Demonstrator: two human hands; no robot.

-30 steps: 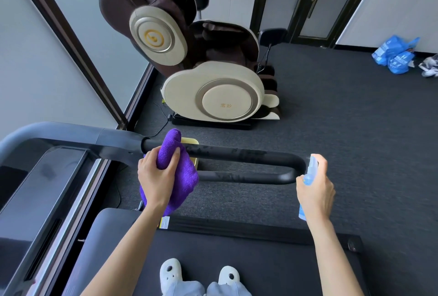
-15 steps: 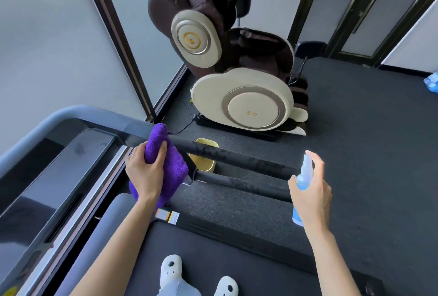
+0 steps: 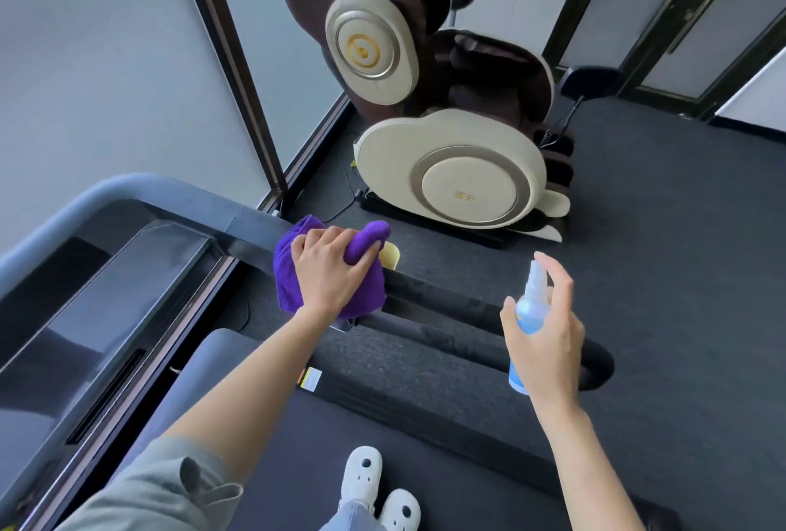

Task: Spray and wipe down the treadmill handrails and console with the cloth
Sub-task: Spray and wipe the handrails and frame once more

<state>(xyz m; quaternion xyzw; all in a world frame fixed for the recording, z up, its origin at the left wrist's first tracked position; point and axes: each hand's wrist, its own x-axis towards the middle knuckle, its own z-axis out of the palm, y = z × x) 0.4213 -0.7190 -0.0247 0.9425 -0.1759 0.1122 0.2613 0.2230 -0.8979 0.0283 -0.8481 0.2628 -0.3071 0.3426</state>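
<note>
Left hand [image 3: 329, 271] keeps its grip; right hand [image 3: 546, 335] grips, forefinger raised.

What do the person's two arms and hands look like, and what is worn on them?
Both hands are bare, without gloves, rings or a watch in view. The left hand leads back along a bare forearm to a loose grey-green sleeve. The right hand has a bare forearm with no sleeve in view.

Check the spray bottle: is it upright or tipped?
Roughly upright. The spray bottle stands nozzle-up in the right hand, leaning slightly, above the handrail.
</note>
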